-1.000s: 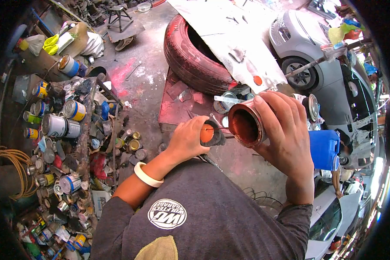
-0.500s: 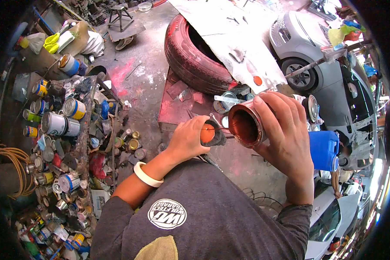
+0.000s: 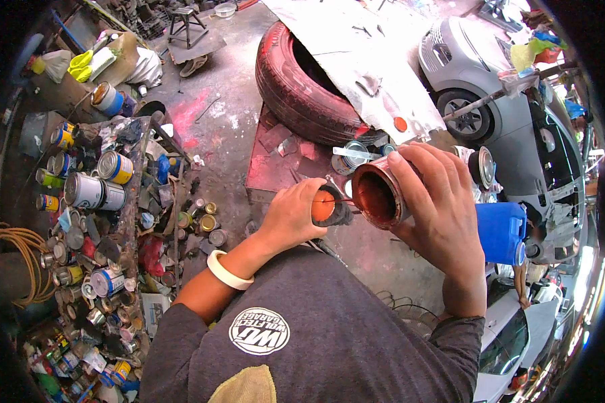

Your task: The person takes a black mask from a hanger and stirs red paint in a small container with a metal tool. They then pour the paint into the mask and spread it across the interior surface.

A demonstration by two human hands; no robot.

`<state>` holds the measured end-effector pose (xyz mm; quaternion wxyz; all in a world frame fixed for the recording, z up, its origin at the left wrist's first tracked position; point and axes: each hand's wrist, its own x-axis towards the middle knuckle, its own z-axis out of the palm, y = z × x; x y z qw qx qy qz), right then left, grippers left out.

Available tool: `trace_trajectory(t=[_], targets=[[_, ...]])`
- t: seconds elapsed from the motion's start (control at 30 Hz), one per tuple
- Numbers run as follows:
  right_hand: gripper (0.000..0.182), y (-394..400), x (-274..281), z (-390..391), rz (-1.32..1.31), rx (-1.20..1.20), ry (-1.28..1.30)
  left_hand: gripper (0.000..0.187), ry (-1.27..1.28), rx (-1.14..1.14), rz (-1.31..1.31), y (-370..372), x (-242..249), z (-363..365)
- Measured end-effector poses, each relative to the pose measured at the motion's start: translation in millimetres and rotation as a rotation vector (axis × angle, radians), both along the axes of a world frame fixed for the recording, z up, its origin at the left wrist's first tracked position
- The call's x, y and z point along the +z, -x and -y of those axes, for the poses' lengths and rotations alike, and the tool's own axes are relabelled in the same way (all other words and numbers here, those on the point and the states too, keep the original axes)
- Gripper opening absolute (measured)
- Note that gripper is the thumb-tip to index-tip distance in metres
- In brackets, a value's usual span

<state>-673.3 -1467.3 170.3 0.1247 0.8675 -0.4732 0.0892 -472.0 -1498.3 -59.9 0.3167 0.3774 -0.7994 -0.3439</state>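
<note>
My left hand (image 3: 290, 213), with a white band on the wrist, is closed around a dark, dirty-rimmed cup (image 3: 339, 213) holding orange paint (image 3: 323, 205). My right hand (image 3: 440, 208) grips a paint can (image 3: 382, 195) by its side, tipped over towards the cup. Its open mouth shows a reddish-brown coated inside. Between the can's lip and the cup runs a thin dark strand of liquid. Below the cup, a slim metallic piece (image 3: 331, 251) shows in part against my shirt; I cannot make out what it is.
A red-stained tyre (image 3: 309, 101) lies ahead, partly under a pale sheet (image 3: 376, 74). Just beyond the can stand other cans (image 3: 346, 161). A blue jerrycan (image 3: 501, 233) is at right, near a grey car (image 3: 497, 114). Several paint cans (image 3: 84, 191) crowd the left shelf.
The paint can has shifted very slightly left and tilts a little more towards the cup. My left hand and the cup are nearly still.
</note>
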Motion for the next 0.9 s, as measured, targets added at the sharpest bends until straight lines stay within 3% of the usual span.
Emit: trace_trajectory(t=[0.5,0.9], targets=[[0.069,-3.3,-23.8,3.1,-0.001,0.06,-0.058,0.094,0.01,0.015,0.001,-4.3,21.8,-2.6],[0.074,-6.6,-37.4,1.1,-0.046,0.074,-0.129,0.097,0.017,0.021,-0.035,-7.7,42.7,-6.3]])
